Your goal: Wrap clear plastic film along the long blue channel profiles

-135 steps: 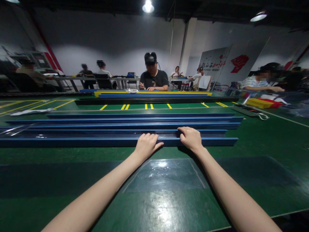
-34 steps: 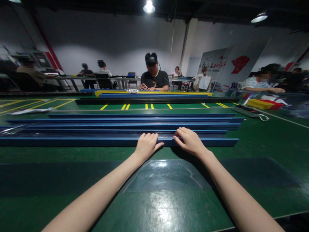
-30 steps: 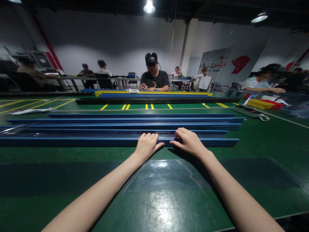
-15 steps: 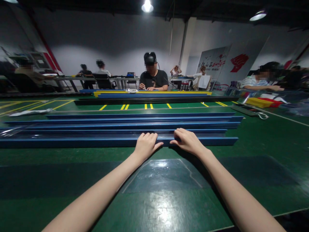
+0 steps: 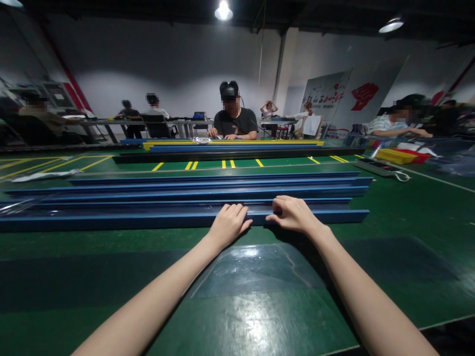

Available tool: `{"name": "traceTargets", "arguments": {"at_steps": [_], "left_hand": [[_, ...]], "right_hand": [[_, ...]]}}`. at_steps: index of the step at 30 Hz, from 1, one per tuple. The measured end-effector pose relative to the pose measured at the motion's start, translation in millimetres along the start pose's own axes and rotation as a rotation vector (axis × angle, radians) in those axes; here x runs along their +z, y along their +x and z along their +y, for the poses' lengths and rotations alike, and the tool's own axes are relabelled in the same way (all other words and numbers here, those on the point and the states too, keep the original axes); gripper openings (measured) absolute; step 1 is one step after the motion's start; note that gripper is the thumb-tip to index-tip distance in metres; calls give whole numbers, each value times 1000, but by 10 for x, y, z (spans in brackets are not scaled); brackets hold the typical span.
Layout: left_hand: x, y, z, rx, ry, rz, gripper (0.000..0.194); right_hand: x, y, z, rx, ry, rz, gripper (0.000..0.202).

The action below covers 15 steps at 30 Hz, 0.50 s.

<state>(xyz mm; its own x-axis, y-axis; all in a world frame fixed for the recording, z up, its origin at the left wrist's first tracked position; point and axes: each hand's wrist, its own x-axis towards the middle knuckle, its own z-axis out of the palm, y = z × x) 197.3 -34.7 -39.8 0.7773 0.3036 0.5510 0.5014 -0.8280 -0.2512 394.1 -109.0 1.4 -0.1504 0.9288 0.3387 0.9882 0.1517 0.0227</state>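
Note:
A long blue U-shaped channel (image 5: 141, 220) lies across the green table closest to me. Over its near wall bends my left hand (image 5: 229, 222), fingers inside the trough and thumb in front. A short way to the right, my right hand (image 5: 291, 213) pinches the same wall with curled fingers; its fingertips are partly hidden. Inside the channel there is a shiny clear film (image 5: 208, 208). More blue channels (image 5: 222, 183) lie parallel just behind it. Between my forearms, a clear plastic sheet (image 5: 256, 269) lies flat on the table.
Farther back are a black strip (image 5: 237, 154) and yellow strips (image 5: 237, 143), with a co-worker (image 5: 235, 121) seated behind them. To the right are a dark flat device with a cord (image 5: 382, 168) and yellow and red trays (image 5: 397, 156). Another person (image 5: 401, 118) sits there.
My right hand and the near channel have shifted slightly to the right. The channel's left part sits a little closer to me. My left hand has barely moved and still holds the wall.

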Motion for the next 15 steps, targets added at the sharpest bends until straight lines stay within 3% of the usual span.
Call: {"name": "traceTargets", "arguments": {"at_steps": [5, 15], "left_hand": [[-23, 18, 13, 76, 2, 1, 26], [-9, 12, 12, 18, 53, 4, 29]], "right_hand": [[-43, -60, 98, 72, -33, -38, 28], [-97, -163, 314, 138, -61, -46, 30]]}}
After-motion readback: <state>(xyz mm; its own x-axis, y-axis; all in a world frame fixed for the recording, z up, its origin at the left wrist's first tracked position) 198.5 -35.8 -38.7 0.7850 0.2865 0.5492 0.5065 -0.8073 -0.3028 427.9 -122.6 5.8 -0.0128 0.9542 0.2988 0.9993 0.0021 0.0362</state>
